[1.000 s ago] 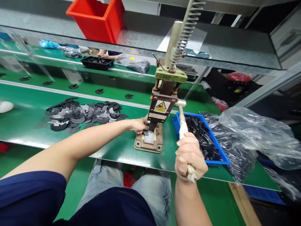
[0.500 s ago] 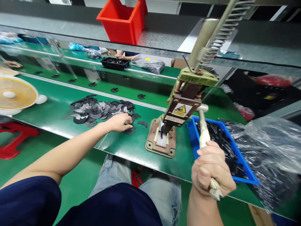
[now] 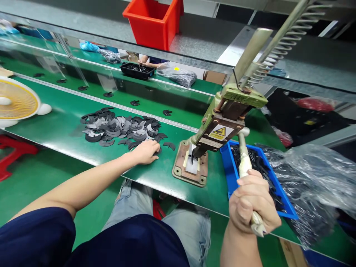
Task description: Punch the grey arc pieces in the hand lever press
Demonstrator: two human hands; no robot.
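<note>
Since half a second earlier, the left hand [image 3: 147, 151] has slid a little nearer along the green bench [image 3: 55, 129] and now rests palm down at the near right edge of the pile of dark crescent pieces [image 3: 119, 128]. Its fingers are curled onto a loose piece there; whether that piece is actually pinched cannot be told. The right hand [image 3: 251, 202] is clamped in a fist around the pale lever handle [image 3: 244, 167] of the hand press [image 3: 222, 129], which stands to the right of the pile on a rusty base plate [image 3: 180, 168]. A white block sits under the raised punch. Right of the press, touching its base, a blue tray [image 3: 230, 170] holds thin black parts, with crumpled clear plastic bags [image 3: 314, 178] beyond it. Far left stands a small fan [image 3: 16, 102]; far back, a red bin [image 3: 152, 20] sits on a metal shelf, and another person's hands show near a black tray [image 3: 137, 70].

To do this step well, the lever should probably stay up while one single piece is separated from the heap, fingers kept clear of the punch.
</note>
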